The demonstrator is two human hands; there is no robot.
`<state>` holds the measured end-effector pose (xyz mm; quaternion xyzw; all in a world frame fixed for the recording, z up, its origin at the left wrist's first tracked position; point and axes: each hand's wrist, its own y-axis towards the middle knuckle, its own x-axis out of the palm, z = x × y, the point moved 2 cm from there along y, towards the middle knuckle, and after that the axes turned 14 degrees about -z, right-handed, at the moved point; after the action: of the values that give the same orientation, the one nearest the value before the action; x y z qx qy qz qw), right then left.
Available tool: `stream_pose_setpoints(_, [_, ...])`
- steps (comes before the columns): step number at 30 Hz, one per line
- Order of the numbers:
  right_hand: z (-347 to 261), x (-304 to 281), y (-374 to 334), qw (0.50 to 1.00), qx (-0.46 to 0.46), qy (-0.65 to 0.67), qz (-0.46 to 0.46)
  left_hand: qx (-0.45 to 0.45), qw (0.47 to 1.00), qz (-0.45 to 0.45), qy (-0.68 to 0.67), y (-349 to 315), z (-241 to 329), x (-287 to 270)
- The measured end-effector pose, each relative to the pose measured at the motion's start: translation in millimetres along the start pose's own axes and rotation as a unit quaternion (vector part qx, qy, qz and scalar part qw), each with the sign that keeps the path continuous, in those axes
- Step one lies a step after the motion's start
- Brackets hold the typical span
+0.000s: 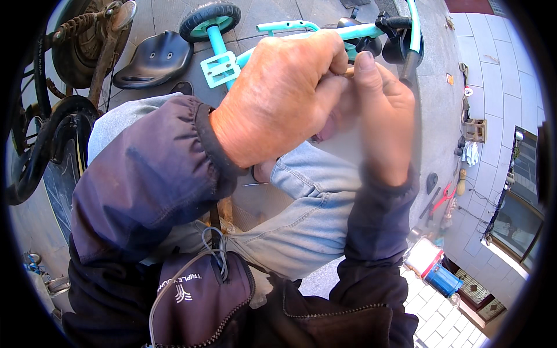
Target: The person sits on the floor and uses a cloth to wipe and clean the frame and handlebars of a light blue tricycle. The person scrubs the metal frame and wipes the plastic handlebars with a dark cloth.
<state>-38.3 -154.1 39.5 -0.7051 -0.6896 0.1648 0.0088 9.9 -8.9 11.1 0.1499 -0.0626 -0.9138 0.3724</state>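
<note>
My left hand (272,98) and my right hand (387,110) meet at the fingertips in front of my chest, above my bent knees. Both have their fingers curled into a pinch. Anything between the fingertips is too small or hidden to make out, and the right hand is slightly blurred. Just beyond them lies a turquoise tricycle-like frame (220,71), partly covered by my left hand. It carries a black-tyred wheel (210,21) with a turquoise hub and a dark handle grip (411,65). A loose black plastic seat (154,60) rests on the paving left of the frame.
A larger black cycle with a rusty spring (81,26) stands close on my left. To the right, a red-handled tool (443,198) lies by a tiled wall, near a small wooden stool (476,131) and a blue container (445,281). A thin cord hangs from my jacket.
</note>
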Motion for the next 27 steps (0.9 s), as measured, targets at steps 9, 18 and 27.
stream_pose_setpoints(9, [3.5, 1.1, 2.3, 1.000, -0.015, -0.020, -0.009, -0.004, 1.000, -0.011, -0.017, -0.3, 0.7, -1.3])
stream_pose_setpoints(18, [4.8, 0.7, 1.9, 0.999, -0.042, -0.021, -0.018, -0.041, 0.998, -0.031, -0.031, -1.2, -0.3, -1.4])
stream_pose_setpoints(27, [1.3, 0.4, -0.8, 0.999, -0.040, 0.001, -0.021, -0.032, 0.996, -0.047, -0.073, 0.5, -1.2, -1.7])
